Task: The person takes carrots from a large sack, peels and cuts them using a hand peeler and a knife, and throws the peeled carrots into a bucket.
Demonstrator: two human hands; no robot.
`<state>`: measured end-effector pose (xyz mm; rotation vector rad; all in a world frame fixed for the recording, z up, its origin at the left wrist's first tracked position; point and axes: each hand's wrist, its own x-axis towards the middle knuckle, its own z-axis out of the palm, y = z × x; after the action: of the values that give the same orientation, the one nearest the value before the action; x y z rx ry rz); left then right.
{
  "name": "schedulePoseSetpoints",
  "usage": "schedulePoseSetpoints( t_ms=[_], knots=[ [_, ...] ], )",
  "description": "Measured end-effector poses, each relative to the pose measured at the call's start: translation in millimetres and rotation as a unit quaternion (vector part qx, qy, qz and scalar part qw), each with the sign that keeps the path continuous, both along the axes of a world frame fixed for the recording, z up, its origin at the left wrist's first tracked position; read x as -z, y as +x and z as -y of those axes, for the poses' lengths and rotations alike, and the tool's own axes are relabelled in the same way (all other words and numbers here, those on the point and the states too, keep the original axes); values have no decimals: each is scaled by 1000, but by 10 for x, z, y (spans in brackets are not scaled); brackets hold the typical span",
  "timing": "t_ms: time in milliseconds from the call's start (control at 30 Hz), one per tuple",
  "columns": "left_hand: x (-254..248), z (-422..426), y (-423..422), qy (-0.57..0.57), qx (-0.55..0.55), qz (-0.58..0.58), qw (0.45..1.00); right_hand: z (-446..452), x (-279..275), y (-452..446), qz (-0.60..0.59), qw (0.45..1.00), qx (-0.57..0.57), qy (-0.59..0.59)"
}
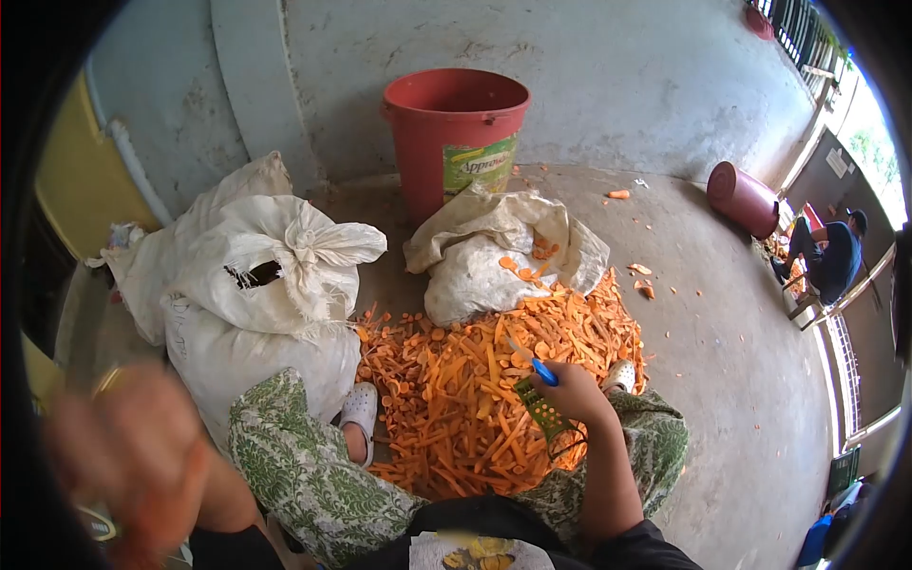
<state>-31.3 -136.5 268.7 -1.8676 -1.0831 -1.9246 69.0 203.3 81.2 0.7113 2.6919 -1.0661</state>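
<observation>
My right hand is closed around the blue handle of a small knife, its blade pointing up and left over the carrots. A dark green piece with yellow dots hangs just below that hand; what it is, I cannot make out. Between my legs lies a large heap of cut carrots, in sticks and round slices. At the left, close to the camera, my left hand is raised and smeared by motion. An orange blur shows near its lower part, too unclear to name.
White woven sacks stand at the left, one tied at the top. Behind the heap lies a crumpled sack, with a red bin against the wall. A reddish barrel lies at the right, near a seated person.
</observation>
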Motion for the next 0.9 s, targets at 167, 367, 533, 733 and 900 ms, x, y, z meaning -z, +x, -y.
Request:
schedulePoseSetpoints(
  t_ms=[167, 367, 533, 733, 900],
  knots=[
    [-332, 47, 288, -56, 172, -57, 982, 78, 42, -27, -11, 999, -32, 25],
    [-419, -166, 372, -123, 222, -63, 965, 86, 108, -26, 2, 998, -58, 10],
    [-392, -348, 391, -113, 284, -49, 951, 168, 45, -9, 11, 998, -57, 30],
    [-350, -483, 353, -104, 302, -57, 946, 179, 42, -6, 8, 996, -87, 25],
    [-338, -502, 333, -98, 292, -66, 949, 183, 140, -22, -3, 996, -87, 34]
  ],
)
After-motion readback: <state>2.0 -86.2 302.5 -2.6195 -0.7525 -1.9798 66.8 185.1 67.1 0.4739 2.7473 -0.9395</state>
